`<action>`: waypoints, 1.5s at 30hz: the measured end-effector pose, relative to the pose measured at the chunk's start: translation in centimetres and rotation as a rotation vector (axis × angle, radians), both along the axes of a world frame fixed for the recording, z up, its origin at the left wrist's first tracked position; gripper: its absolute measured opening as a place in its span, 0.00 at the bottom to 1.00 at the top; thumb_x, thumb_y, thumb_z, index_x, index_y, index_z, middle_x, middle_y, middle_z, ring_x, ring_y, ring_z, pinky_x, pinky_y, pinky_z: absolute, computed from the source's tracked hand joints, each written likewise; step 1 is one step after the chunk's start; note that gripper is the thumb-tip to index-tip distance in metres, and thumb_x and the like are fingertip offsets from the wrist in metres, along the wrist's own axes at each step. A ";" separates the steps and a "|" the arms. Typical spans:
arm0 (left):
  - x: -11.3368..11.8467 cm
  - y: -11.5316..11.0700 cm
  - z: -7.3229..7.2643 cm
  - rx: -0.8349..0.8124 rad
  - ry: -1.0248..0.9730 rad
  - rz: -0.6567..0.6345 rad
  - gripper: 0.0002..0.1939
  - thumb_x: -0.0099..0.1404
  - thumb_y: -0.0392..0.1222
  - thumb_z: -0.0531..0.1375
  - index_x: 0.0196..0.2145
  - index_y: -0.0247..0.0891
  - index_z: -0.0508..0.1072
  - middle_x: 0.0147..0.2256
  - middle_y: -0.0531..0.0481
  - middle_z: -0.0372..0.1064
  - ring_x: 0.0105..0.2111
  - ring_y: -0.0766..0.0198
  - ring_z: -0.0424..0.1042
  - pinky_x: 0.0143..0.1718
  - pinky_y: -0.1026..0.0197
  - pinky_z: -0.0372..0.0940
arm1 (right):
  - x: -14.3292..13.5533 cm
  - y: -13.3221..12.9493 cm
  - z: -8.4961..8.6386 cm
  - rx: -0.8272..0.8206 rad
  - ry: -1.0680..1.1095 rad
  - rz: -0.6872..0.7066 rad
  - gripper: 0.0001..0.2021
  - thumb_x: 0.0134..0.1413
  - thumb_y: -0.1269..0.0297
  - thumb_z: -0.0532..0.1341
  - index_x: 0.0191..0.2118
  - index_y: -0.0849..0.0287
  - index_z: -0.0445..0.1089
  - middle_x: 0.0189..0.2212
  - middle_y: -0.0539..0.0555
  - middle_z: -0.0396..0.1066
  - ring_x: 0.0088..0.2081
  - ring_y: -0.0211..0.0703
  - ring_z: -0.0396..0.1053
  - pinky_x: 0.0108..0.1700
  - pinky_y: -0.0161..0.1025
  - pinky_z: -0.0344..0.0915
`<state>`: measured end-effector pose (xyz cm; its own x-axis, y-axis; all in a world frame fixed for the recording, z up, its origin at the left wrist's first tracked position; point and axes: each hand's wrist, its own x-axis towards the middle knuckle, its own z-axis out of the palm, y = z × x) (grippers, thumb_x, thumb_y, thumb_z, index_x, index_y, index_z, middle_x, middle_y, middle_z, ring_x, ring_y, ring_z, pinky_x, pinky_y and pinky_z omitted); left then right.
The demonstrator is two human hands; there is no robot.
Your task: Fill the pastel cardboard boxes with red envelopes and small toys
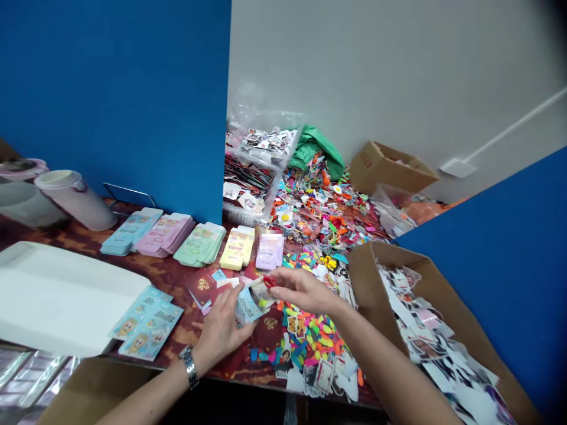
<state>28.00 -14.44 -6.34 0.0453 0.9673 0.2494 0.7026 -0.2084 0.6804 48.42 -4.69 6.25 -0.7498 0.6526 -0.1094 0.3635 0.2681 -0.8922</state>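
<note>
My left hand [224, 321], with a metal watch at the wrist, is closed around a small light blue printed box [248, 307] above the table. The box is tilted, with its open end toward my right hand [305, 289]. Between the thumb and fingers of that hand is a small red trinket [269, 281], held at the mouth of the box; its exact kind is too small to tell. Dark red printed cards [206, 285] lie just behind my left hand. Two light blue printed boxes [151, 332] lie flat to the left, partly over a white tray [66, 295].
Stacks of flat boxes stand in a row: blue [128, 233], pink [163, 235], green [199, 245], yellow [238, 248], purple [270, 252]. Colourful trinkets [319, 336] cover the right side. A cardboard box [367, 277] of stickers stands right; clear bins [270, 215] sit behind.
</note>
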 end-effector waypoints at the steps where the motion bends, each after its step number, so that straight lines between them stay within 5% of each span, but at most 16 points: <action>1: -0.1 -0.2 0.0 0.009 0.003 0.002 0.36 0.60 0.45 0.61 0.62 0.37 0.54 0.52 0.37 0.66 0.53 0.47 0.68 0.53 0.44 0.65 | -0.5 -0.4 -0.4 0.037 -0.039 -0.009 0.14 0.62 0.58 0.58 0.49 0.58 0.68 0.31 0.49 0.72 0.30 0.37 0.68 0.31 0.31 0.61; 6: -0.5 -0.9 0.3 0.022 -0.001 0.022 0.35 0.59 0.44 0.61 0.61 0.36 0.55 0.53 0.37 0.66 0.53 0.47 0.68 0.52 0.46 0.66 | -1.9 -1.8 -1.1 0.307 -0.320 -0.063 0.09 0.60 0.62 0.60 0.44 0.58 0.66 0.29 0.48 0.70 0.29 0.38 0.66 0.31 0.32 0.55; 14: -0.6 -1.1 0.3 0.051 0.028 0.054 0.34 0.59 0.44 0.61 0.60 0.33 0.55 0.52 0.35 0.66 0.51 0.48 0.68 0.51 0.47 0.66 | -2.7 -2.3 -1.1 0.538 -0.523 0.117 0.06 0.60 0.70 0.55 0.32 0.59 0.67 0.32 0.54 0.69 0.32 0.41 0.67 0.34 0.35 0.58; 17: -0.6 -1.4 0.2 0.058 0.078 0.028 0.36 0.59 0.43 0.61 0.62 0.34 0.53 0.52 0.35 0.65 0.51 0.47 0.68 0.51 0.47 0.66 | -3.0 -2.3 -1.3 0.491 -0.501 0.153 0.02 0.57 0.71 0.58 0.36 0.58 0.68 0.32 0.52 0.71 0.33 0.41 0.68 0.35 0.34 0.60; 21: -0.4 -1.5 0.3 0.069 0.124 -0.016 0.39 0.59 0.40 0.60 0.64 0.36 0.50 0.52 0.36 0.65 0.50 0.47 0.68 0.50 0.46 0.66 | -4.1 -2.7 -1.6 0.502 -0.450 0.015 0.13 0.55 0.71 0.62 0.47 0.58 0.66 0.37 0.53 0.71 0.37 0.44 0.71 0.39 0.36 0.66; 27: -1.1 -1.1 1.1 0.055 -0.010 0.051 0.36 0.60 0.44 0.61 0.63 0.37 0.52 0.54 0.37 0.64 0.54 0.49 0.66 0.54 0.47 0.65 | -3.3 -3.7 -1.2 0.753 -0.126 -0.056 0.18 0.62 0.72 0.55 0.57 0.58 0.63 0.49 0.60 0.67 0.50 0.45 0.68 0.51 0.42 0.68; 31: -1.2 -1.0 1.6 0.065 -0.073 0.055 0.40 0.62 0.45 0.61 0.66 0.40 0.47 0.57 0.38 0.61 0.56 0.51 0.65 0.56 0.48 0.63 | -2.7 -4.5 -2.1 0.938 -0.187 -0.137 0.14 0.62 0.67 0.58 0.53 0.55 0.69 0.54 0.63 0.66 0.53 0.53 0.66 0.52 0.51 0.68; 35: -0.9 -1.2 2.3 0.081 -0.102 -0.044 0.39 0.64 0.44 0.60 0.67 0.43 0.44 0.60 0.40 0.59 0.59 0.53 0.62 0.58 0.49 0.62 | -2.9 -5.3 -3.2 0.899 -0.146 -0.046 0.12 0.60 0.63 0.60 0.48 0.58 0.73 0.61 0.66 0.57 0.59 0.59 0.60 0.55 0.54 0.66; 41: -1.3 -1.2 2.7 0.089 -0.099 -0.034 0.42 0.63 0.44 0.61 0.68 0.44 0.42 0.57 0.40 0.61 0.56 0.53 0.65 0.54 0.51 0.65 | -1.9 -5.3 -2.3 0.798 -0.009 -0.225 0.15 0.63 0.69 0.57 0.53 0.57 0.70 0.46 0.60 0.70 0.48 0.45 0.70 0.49 0.42 0.70; 45: -1.3 -1.4 2.8 0.082 -0.087 -0.079 0.39 0.64 0.43 0.60 0.67 0.45 0.44 0.55 0.40 0.62 0.54 0.53 0.66 0.52 0.51 0.66 | -2.1 -5.6 -2.3 0.821 -0.084 -0.118 0.10 0.61 0.64 0.60 0.45 0.57 0.75 0.51 0.63 0.67 0.50 0.51 0.68 0.50 0.48 0.69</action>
